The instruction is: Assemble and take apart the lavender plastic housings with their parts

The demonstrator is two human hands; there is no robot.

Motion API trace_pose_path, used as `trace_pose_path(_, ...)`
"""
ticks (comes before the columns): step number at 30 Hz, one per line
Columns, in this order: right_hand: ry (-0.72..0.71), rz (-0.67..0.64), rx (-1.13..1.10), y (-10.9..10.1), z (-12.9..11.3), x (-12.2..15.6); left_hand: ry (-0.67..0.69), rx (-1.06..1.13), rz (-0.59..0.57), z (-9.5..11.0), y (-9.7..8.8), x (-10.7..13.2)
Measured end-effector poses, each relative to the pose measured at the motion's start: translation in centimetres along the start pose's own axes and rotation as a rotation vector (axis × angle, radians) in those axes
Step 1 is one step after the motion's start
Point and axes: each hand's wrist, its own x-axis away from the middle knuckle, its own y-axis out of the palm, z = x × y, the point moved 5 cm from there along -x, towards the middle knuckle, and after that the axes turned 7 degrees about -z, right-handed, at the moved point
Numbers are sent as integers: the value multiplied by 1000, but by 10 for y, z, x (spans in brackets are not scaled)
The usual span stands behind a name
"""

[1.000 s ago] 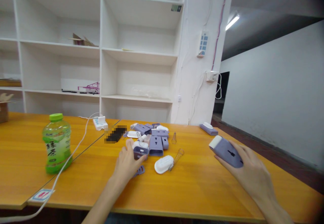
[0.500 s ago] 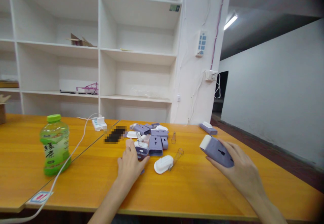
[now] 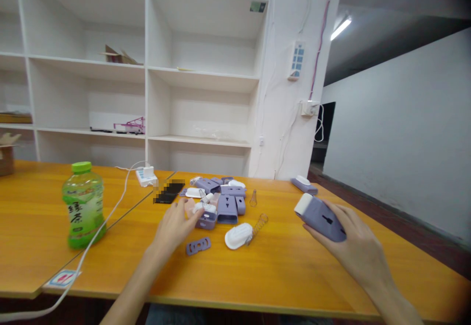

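Observation:
My right hand point(image 3: 355, 244) is wrapped round a purple plastic casing point(image 3: 324, 219) with a white end piece and a dark keyhole-shaped slot, held above the right side of the table. My left hand point(image 3: 176, 224) reaches to the near left edge of a pile of parts, thumb and fingers apart. Its fingertips are beside a pale pink piece point(image 3: 189, 208) and a purple casing with a white top point(image 3: 206, 219); contact is hard to tell. A flat purple plate with cutouts point(image 3: 198, 246) lies just right of that wrist. A white oval part point(image 3: 238, 236) lies beside a coil spring point(image 3: 261, 224).
More purple casings point(image 3: 227, 209) and white parts are heaped mid-table, with a small spring point(image 3: 253, 198) alongside. Another casing point(image 3: 303, 186) sits at the back right. A green bottle point(image 3: 84, 207), a white cable point(image 3: 110, 212), a power strip point(image 3: 146, 177) and a phone point(image 3: 167, 197) occupy the left.
My left hand has shifted left and slightly up, uncovering the flat purple plate. My right hand still holds the casing, with little change. The view has moved slightly.

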Motion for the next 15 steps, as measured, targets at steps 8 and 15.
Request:
trace_pose_path(8,-20,-13,-2,1,-4,0,286,62,-58,-18,12,-8)
trace_pose_path(15,-31,-15,6,5,-4,1,259,97,54,-26,-2,-13)
